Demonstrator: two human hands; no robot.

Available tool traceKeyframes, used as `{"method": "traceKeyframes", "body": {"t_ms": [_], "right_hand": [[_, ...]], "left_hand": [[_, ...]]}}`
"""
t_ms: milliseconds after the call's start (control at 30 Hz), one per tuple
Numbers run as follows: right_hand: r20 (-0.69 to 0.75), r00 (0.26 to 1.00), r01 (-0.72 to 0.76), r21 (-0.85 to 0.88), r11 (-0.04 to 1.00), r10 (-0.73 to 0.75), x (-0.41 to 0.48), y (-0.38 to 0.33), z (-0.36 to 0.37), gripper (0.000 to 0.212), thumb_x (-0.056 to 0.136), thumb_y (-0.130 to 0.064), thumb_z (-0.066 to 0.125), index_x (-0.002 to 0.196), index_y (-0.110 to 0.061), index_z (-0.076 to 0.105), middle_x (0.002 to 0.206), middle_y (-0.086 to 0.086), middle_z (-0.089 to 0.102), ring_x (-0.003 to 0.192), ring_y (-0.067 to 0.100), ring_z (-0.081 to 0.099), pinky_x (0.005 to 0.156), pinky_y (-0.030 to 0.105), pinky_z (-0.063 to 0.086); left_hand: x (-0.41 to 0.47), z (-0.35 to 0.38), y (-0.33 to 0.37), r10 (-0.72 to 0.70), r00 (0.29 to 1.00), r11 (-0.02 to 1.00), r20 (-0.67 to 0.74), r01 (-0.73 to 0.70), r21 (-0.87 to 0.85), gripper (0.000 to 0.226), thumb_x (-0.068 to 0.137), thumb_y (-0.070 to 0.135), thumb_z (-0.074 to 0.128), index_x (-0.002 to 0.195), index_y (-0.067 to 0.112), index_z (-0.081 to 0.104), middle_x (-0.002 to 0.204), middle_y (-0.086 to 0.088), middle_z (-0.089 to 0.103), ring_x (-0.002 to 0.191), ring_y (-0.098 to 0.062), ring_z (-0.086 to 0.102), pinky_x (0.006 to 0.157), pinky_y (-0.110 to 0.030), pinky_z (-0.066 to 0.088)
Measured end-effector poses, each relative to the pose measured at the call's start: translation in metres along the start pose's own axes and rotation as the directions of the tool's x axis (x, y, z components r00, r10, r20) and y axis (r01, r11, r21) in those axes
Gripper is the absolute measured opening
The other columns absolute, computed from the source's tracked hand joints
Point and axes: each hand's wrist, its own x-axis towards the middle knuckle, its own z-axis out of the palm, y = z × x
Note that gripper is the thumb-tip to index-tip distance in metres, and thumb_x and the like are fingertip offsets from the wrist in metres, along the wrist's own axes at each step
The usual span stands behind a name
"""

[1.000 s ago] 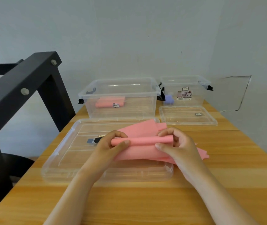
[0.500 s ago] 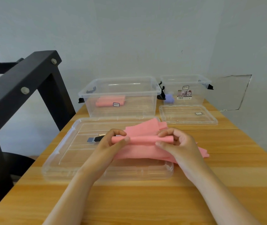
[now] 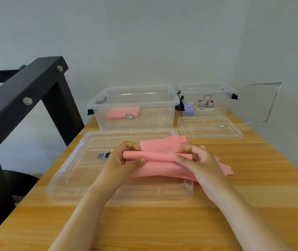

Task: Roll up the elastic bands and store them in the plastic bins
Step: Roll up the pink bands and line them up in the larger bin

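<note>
Inside the large clear plastic bin [image 3: 144, 105] lie finished pink rolls [image 3: 122, 113]. Before it, my left hand [image 3: 119, 164] and right hand [image 3: 199, 161] pinch a partly rolled pink elastic band [image 3: 157, 156], with unrolled pink bands [image 3: 162, 172] underneath.

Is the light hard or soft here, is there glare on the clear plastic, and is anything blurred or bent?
Head view: soft, even light, faint shadows under the left hand and right hand; pale highlights on the large clear bin and the large lid; the pink elastic band they hold shows no motion smear; bin labels too soft to read; the wide lens splays the table edges.
</note>
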Motion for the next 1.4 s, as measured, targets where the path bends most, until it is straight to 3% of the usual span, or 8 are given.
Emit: {"method": "traceKeyframes", "body": {"t_ms": [167,300,567,733,833,967,1167,1400], "right_hand": [[0.004,0.999,0.033,-0.014,0.999,-0.033,-0.0001,-0.0018,-0.0013,0.019,0.078,-0.003,0.075,0.080,-0.020,0.067,0.090,-0.012,0.071,0.087,0.002,0.065,0.075,0.019,0.048],[0.033,0.998,0.051,0.012,0.999,-0.052,-0.0013,-0.0032,-0.0002,0.027,0.076,0.011,0.070,0.077,-0.015,0.064,0.094,-0.013,0.072,0.095,0.001,0.064,0.083,0.025,0.048],[0.058,0.998,-0.029,-0.026,0.999,0.031,-0.0017,-0.0015,-0.0003,0.021,0.078,-0.017,0.078,0.095,-0.024,0.068,0.085,-0.014,0.069,0.084,0.004,0.065,0.074,0.018,0.049],[0.032,0.998,0.061,-0.012,0.998,-0.061,-0.0024,-0.0028,-0.0010,0.017,0.079,-0.007,0.075,0.086,-0.020,0.067,0.075,-0.021,0.067,0.074,-0.005,0.061,0.065,0.010,0.045],[0.028,0.996,0.085,0.000,0.996,-0.085,-0.0018,-0.0033,-0.0011,0.024,0.077,0.003,0.074,0.080,-0.019,0.065,0.088,-0.014,0.071,0.087,0.001,0.064,0.074,0.016,0.048],[0.028,0.995,0.092,0.012,0.996,-0.092,-0.0012,-0.0024,-0.0018,0.026,0.077,0.000,0.075,0.083,-0.023,0.066,0.094,-0.011,0.070,0.087,0.004,0.063,0.074,0.022,0.047],[0.022,0.999,0.029,-0.014,0.999,-0.028,-0.0002,-0.0007,0.0013,0.023,0.079,-0.014,0.077,0.097,-0.023,0.067,0.083,-0.032,0.065,0.076,-0.006,0.062,0.069,0.016,0.049],[0.024,0.998,0.057,0.015,0.998,-0.058,-0.0001,-0.0010,-0.0021,0.024,0.076,0.001,0.075,0.084,-0.020,0.067,0.097,-0.007,0.072,0.091,0.009,0.066,0.078,0.023,0.050]], "left_hand": [[-0.0013,0.0037,-0.0012,-0.069,0.998,0.997,0.002,0.069,0.024,0.017,0.090,0.018,0.065,0.105,0.016,0.059,0.081,0.017,0.055,0.054,0.003,0.045,0.048,-0.011,0.034],[-0.0008,0.0036,0.0004,-0.023,0.999,0.997,-0.029,0.024,0.067,0.016,0.089,0.019,0.065,0.103,0.016,0.059,0.091,0.012,0.061,0.066,0.006,0.054,0.059,-0.009,0.041],[0.0021,-0.0011,0.0014,0.050,0.997,0.990,-0.065,-0.058,-0.128,0.030,0.077,-0.006,0.071,0.095,0.011,0.055,0.099,-0.006,0.072,0.093,-0.014,0.067,0.076,-0.018,0.052],[0.0004,0.0006,-0.0006,-0.069,0.998,0.993,0.010,0.070,-0.091,0.034,0.074,0.027,0.080,0.100,0.023,0.059,0.085,0.007,0.064,0.082,-0.010,0.059,0.069,-0.021,0.046],[0.0008,0.0007,-0.0041,-0.100,0.995,0.995,0.007,0.100,-0.024,0.027,0.077,0.043,0.068,0.099,0.030,0.062,0.087,0.015,0.061,0.084,-0.010,0.055,0.076,-0.028,0.042],[0.0009,0.0021,-0.0022,-0.019,1.000,1.000,-0.021,0.019,0.017,0.015,0.089,0.022,0.068,0.101,0.018,0.060,0.085,0.016,0.060,0.072,0.000,0.053,0.062,-0.012,0.040],[0.0031,-0.0016,-0.0034,0.028,0.999,0.997,-0.044,-0.031,-0.064,0.023,0.083,0.001,0.070,0.096,0.017,0.058,0.086,0.013,0.062,0.074,-0.004,0.056,0.062,-0.013,0.045],[0.0016,-0.0004,-0.0070,-0.102,0.995,0.994,0.022,0.102,-0.030,0.033,0.077,0.026,0.079,0.104,0.026,0.061,0.086,0.009,0.062,0.071,-0.007,0.059,0.054,-0.017,0.039]]}}
